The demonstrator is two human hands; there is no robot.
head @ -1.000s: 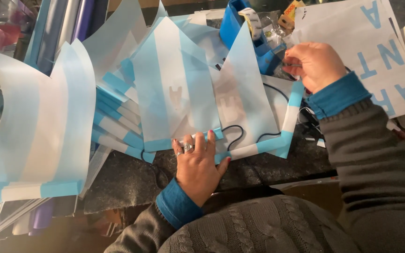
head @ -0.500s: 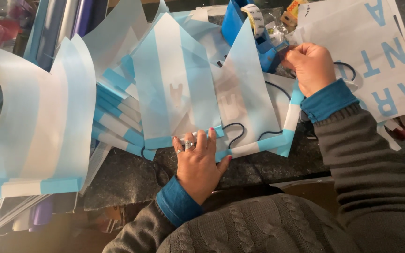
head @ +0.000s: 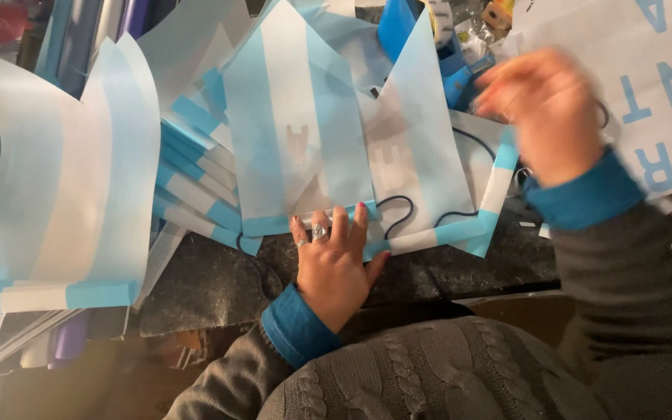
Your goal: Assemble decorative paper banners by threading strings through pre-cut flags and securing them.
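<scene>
— From the head view, what worried us there?

— Mostly the black cord [head: 395, 211]. We judged it could snag or pull the light-blue-and-white striped pennant [head: 297, 132] askew, because our left hand [head: 334, 264] lay flat with fingers spread, pinning only the bottom blue hem, while our right hand [head: 547, 117] was up and blurred, so a tug from that side might have dragged the loop through. The pennant looked thin and see-through; we thought it could crease or tear under uneven pull.

— And the right hand's grip?

— We couldn't tell. It was too smeared to say whether the fingers pinched anything, though a dark strand seemed to run just beside it.

— Where did the pennant lie?

— Directly beyond our left fingertips, touching them at the hem. The neighbouring pennant [head: 421, 148] sat between the two hands, the cord looping over its lower edge. The big curled pennant [head: 64, 179] lay well off to the left of our left hand, and the white sheet with blue letters [head: 647, 85] just beyond the right.
</scene>
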